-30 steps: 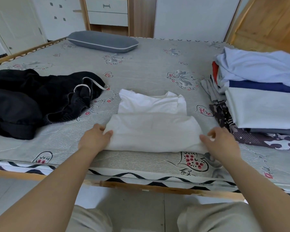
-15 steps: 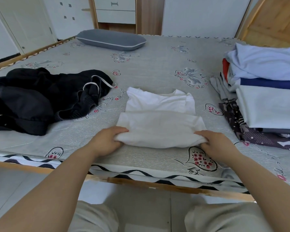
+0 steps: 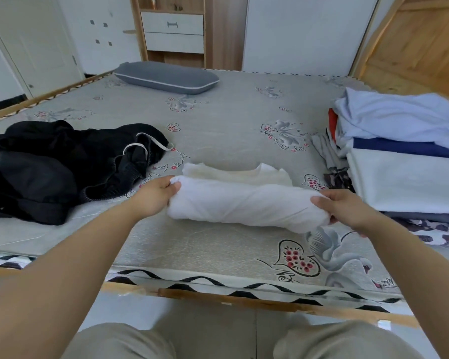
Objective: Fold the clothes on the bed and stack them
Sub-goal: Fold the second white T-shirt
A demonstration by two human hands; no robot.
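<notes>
The bed (image 3: 231, 107), its grey mattress printed with hearts and swans, carried the whole job. At 3 o'clock stood the stack of folded clothes (image 3: 405, 182), pale blue, navy and white layers over a dark patterned piece; at 9 o'clock the black clothes (image 3: 62, 167) lay heaped and unfolded, a white drawstring showing. At centre was the white garment (image 3: 244, 203): a second earlier it had lain flat with only its near hem gripped, and its near half had since been lifted and carried toward 12 o'clock over the far half, bunching into a thick roll. The fold appeared nearly closed, leaving the piece ready for the stack. The left hand (image 3: 156, 195) pinched the roll's 9 o'clock end, fingers curled round the cloth; the right hand (image 3: 345, 208) gripped the 3 o'clock end likewise. A grey pillow (image 3: 166, 77) lay at 12 o'clock, well apart. Nothing lay between garment and stack, though the black heap, just beside the left hand, awaited folding.
</notes>
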